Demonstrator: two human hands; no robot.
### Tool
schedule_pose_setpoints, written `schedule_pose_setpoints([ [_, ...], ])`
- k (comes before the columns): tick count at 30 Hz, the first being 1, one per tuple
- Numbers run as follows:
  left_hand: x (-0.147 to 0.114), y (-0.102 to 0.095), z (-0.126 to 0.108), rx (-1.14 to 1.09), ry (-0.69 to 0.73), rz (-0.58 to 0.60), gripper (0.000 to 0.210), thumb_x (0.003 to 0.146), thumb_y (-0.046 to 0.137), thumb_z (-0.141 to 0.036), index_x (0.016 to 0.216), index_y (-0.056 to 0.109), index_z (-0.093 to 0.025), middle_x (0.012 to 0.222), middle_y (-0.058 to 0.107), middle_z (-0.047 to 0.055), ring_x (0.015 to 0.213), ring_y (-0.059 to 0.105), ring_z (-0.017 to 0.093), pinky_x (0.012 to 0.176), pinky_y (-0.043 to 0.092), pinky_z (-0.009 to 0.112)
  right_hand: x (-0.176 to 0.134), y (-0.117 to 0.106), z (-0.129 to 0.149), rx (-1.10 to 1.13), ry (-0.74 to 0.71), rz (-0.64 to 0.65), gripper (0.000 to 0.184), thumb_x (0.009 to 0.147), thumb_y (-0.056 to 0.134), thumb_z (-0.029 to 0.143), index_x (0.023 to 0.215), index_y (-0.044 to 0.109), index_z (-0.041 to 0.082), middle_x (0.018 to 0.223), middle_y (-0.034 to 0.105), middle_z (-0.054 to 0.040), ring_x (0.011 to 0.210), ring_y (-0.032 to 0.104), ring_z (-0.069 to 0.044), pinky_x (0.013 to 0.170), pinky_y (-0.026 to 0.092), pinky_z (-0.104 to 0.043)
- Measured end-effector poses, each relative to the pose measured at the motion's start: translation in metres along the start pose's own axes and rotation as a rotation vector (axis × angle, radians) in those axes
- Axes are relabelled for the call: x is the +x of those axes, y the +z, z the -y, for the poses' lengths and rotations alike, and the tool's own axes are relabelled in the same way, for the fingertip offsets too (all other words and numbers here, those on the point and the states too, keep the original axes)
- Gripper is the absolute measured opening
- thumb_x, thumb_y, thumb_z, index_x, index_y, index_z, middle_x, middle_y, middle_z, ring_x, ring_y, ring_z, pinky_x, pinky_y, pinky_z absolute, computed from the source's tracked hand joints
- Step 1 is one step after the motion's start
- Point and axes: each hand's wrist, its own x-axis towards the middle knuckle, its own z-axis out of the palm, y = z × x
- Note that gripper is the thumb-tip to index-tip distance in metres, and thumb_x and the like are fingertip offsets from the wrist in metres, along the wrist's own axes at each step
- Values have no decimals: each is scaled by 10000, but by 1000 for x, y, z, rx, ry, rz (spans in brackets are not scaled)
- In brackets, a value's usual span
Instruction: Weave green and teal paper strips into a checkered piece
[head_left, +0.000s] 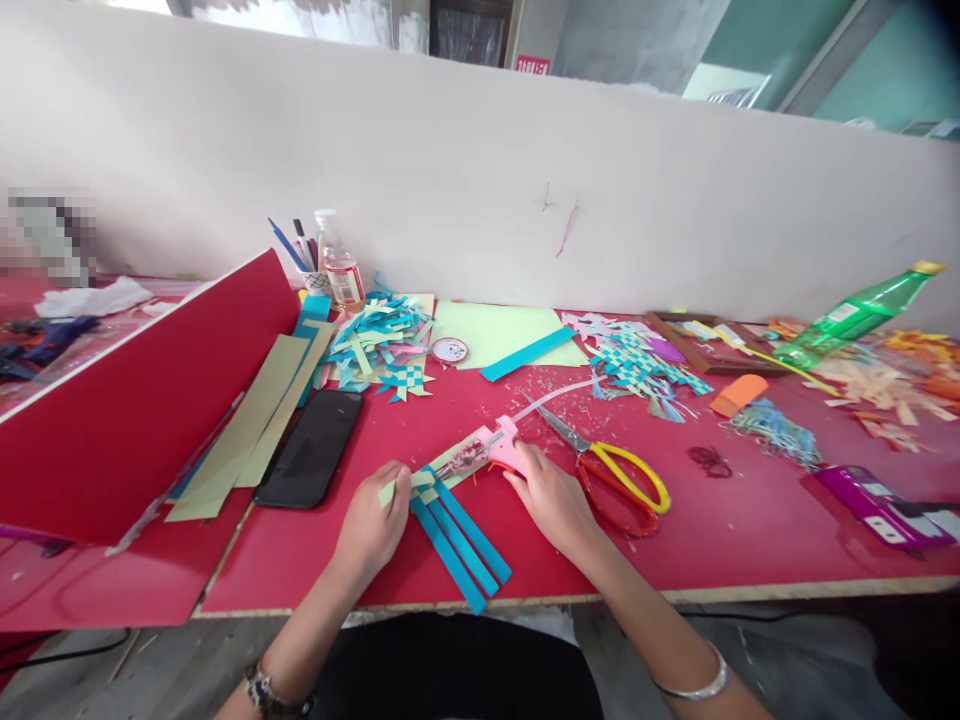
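My left hand (377, 515) pinches the left end of a small weave of paper strips (459, 548), pale green crossed with blue. Three blue tails hang from it toward the table's front edge. In my right hand (553, 497) is a pink glue gun (504, 447), with a glue stick (559, 398) trailing out of its back. The gun's nozzle points left at the woven part and is close to it; whether it touches I cannot tell. Scissors (600, 465) with yellow and red handles lie just right of my right hand.
A black phone (309, 448) and long paper strips (238, 430) lie left, beside a standing red board (150, 400). Piled cut strips (379, 335), woven pieces (637, 355) and a pale green sheet (495, 328) lie behind. A green bottle (859, 315) leans at right, above a purple device (885, 507).
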Motion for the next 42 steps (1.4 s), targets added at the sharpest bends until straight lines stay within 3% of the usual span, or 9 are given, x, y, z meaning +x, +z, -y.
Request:
schedule_pose_setpoints([
  [18,0,0,1,-7,1,-9,338,878,238,-320,578,331,-195,589,436,0,532,445,120,521,346,231,0,3,-10,-32,31,-115,351,868,360,286,1167,460,133,1041,596,-135,816,612,-211,565,486,-270],
  [30,0,0,1,-16,0,-8,342,867,239,-341,576,348,-199,578,434,-4,526,442,122,525,354,232,2,-4,-1,12,20,-58,344,869,334,273,1166,450,143,994,601,-118,813,601,-209,564,478,-271],
  [36,-1,-2,0,-16,-32,-18,359,873,229,-352,570,339,-195,581,433,-4,534,445,121,525,358,231,-1,-5,-2,53,-18,-62,482,827,396,422,1206,398,124,1092,556,-149,886,583,-226,633,489,-284],
  [42,-1,-1,2,-4,-21,-22,361,876,229,-343,567,339,-193,566,432,-6,523,439,117,516,358,228,-1,-3,-3,69,-36,-30,521,816,406,441,1225,372,120,1092,559,-149,904,585,-226,641,496,-289],
])
